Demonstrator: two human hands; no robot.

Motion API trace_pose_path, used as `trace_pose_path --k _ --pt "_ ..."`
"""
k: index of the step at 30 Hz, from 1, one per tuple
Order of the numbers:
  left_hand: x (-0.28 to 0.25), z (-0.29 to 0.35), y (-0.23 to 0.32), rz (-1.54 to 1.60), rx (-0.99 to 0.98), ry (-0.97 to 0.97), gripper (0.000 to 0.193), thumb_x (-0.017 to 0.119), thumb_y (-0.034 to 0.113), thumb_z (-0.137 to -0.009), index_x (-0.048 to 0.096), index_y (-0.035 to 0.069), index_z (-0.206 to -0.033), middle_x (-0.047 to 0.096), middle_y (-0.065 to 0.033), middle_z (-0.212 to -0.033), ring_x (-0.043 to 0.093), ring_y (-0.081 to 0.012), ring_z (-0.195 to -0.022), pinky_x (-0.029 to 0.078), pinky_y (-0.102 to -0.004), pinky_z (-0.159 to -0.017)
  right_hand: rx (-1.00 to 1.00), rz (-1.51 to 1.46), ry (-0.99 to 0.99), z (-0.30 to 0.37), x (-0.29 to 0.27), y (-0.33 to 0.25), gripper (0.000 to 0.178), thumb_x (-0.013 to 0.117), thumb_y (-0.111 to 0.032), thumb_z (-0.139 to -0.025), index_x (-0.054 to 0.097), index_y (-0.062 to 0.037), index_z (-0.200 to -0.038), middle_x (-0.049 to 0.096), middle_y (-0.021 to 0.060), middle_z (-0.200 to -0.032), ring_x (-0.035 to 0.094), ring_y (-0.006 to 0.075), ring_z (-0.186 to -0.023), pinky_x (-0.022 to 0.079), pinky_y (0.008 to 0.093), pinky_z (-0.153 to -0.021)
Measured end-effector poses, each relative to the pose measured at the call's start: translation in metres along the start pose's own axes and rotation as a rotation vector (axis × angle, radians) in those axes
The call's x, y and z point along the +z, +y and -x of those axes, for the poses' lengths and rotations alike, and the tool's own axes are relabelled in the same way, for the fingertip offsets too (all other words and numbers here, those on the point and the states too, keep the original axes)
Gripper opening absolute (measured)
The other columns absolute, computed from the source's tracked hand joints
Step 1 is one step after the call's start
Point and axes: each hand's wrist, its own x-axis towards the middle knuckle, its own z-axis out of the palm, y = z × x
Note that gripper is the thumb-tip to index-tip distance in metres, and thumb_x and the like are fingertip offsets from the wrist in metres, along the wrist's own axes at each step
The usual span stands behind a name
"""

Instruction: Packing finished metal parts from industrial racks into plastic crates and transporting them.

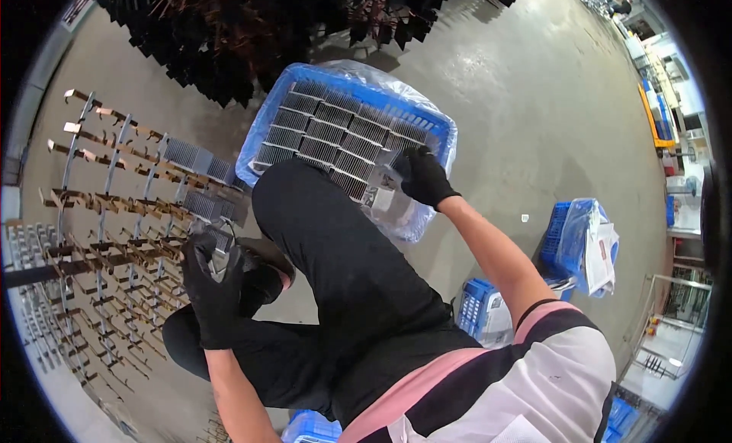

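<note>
At eight o'clock the left hand (212, 292) grips a part-hidden metal piece (220, 256), while at two the right hand (425, 178) nears finned blocks (320, 126), its grip impossible to tell.

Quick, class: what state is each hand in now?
Left hand: closed around a grey metal piece.
Right hand: at the finned metal parts in the blue basket; grip cannot be told.

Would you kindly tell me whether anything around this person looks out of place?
A small white piece lies on the floor, right of the blue basket; it looks stray, sitting alone away from the finned parts.
</note>
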Motion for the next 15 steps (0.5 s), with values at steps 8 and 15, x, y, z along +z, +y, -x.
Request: trace_pose_path --k 8,15 --pt "0.004 0.011 -0.028 -0.047 -0.075 -0.056 0.033 0.071 0.021 -0.083 0.054 0.003 -0.105 0.056 -0.0101 -0.095 0.055 -0.0216 -0.09 0.045 -0.0348 -0.082 0.075 0.316 0.069 -0.015 0.025 -0.03 0.051 0.065 -0.019 -0.07 0.05 -0.0067 -0.117 0.055 0.0194 -0.105 0.056 0.037 -0.09 0.044 0.0503 -0.069" --pt "0.002 0.009 -0.031 0.066 -0.17 -0.075 0.03 0.07 0.02 -0.084 0.054 0.003 -0.102 0.055 -0.0087 -0.091 0.054 -0.0195 -0.085 0.046 -0.0334 -0.08 0.162 0.285 0.026 -0.013 0.021 -0.026 0.048 0.07 -0.03 -0.07 0.052 -0.0092 -0.109 0.057 0.0184 -0.099 0.058 0.0365 -0.087 0.044 0.0512 -0.064"
